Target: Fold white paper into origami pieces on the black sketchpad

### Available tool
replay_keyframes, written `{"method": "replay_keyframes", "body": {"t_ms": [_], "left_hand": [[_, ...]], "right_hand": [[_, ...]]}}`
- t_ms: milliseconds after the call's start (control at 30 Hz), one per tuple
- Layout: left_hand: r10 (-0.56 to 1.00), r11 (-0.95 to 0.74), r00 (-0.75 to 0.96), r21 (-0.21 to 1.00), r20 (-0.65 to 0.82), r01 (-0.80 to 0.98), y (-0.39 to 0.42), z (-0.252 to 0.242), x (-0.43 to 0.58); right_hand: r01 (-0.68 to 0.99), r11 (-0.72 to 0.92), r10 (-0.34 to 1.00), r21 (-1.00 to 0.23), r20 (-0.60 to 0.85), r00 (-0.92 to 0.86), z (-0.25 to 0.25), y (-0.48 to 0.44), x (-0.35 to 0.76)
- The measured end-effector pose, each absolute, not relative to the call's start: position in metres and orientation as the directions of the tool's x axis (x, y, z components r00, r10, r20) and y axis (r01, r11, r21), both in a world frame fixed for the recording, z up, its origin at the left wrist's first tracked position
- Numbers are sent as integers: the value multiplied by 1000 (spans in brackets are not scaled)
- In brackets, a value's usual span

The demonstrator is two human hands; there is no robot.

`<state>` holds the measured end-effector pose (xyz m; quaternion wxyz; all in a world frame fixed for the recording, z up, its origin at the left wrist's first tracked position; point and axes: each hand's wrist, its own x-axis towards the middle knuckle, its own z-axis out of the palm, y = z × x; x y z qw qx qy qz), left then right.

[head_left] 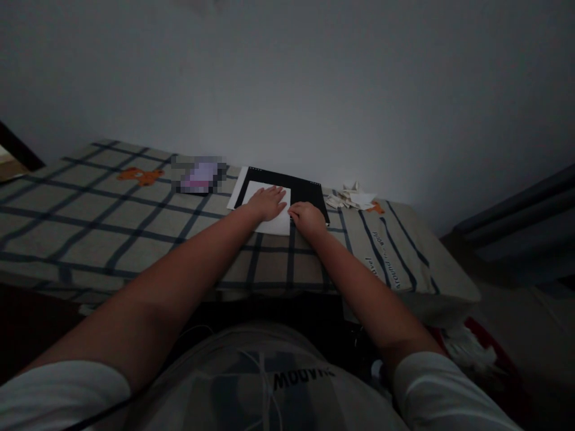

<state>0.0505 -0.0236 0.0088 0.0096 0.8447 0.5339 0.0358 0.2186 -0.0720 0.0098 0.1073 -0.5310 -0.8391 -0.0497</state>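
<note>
A white sheet of paper [279, 226], seemingly folded, lies on a flat black board or folder [299, 185] with small pale marks along its far edge. My left hand [267, 202] rests flat on the paper, fingers spread and pointing right. At the paper's right edge is my right hand [309, 219], its fingers curled together and the thumb and fingertips pinched at that edge. A white strip [238, 188] shows along the board's left side.
A checked cloth [148, 221] covers the table against a grey wall. Left of the board lies a blurred purple object [201, 175]. Crumpled or folded paper pieces [353, 197] lie to the right. Below the table's right end is a red item with white stuff in it [476, 347].
</note>
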Motion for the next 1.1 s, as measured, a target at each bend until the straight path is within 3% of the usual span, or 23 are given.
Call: {"method": "replay_keyframes", "body": {"t_ms": [100, 300, 567, 833, 1100], "left_hand": [[912, -410, 409, 60, 33, 910, -19, 13, 51], [860, -472, 464, -17, 212, 882, -11, 20, 47], [864, -422, 416, -41, 284, 906, -7, 24, 47], [809, -534, 527, -51, 259, 844, -13, 18, 39], [865, -486, 483, -11, 136, 874, -17, 4, 45]], "right_hand": [[906, 422, 880, -8, 242, -408, 9, -72, 216], [919, 393, 886, 16, 261, -384, 10, -76, 211], [919, 388, 898, 73, 194, -395, 18, -82, 206], [912, 394, 904, 114, 128, -407, 31, -66, 207], [934, 357, 922, -11, 168, -350, 29, -28, 209]]}}
